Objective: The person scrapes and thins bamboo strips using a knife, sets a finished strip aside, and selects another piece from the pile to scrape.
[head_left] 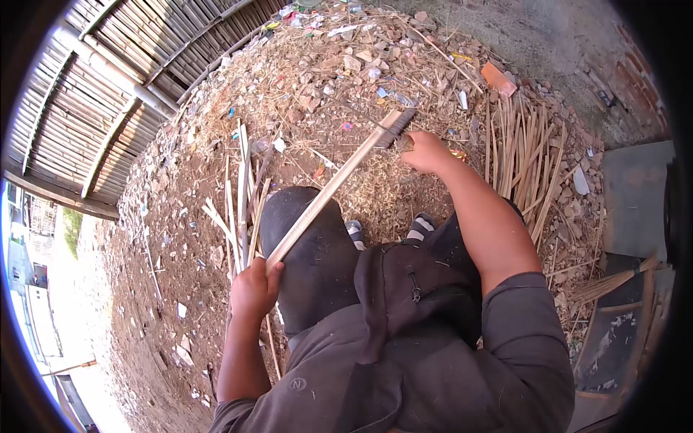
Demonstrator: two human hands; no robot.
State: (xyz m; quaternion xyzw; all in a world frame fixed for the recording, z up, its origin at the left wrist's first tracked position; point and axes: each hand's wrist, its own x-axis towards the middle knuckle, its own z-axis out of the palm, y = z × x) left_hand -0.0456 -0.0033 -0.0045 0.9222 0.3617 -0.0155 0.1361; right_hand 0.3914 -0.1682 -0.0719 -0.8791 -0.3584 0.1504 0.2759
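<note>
My left hand is closed around the lower end of a long, pale split bamboo strip. The strip slants up and away from me, passing over my left knee. At its far end, a dark tool with a ridged, brush-like look lies across the bamboo. My right hand is closed beside this tool and seems to grip it; the fingers are partly hidden, and I cannot make out the tool's exact kind.
Several bamboo strips stand left of my left knee. A larger pile of split strips lies at right. Rubble and litter cover the ground. A bamboo fence rises at upper left, a wall at upper right, a grey panel at far right.
</note>
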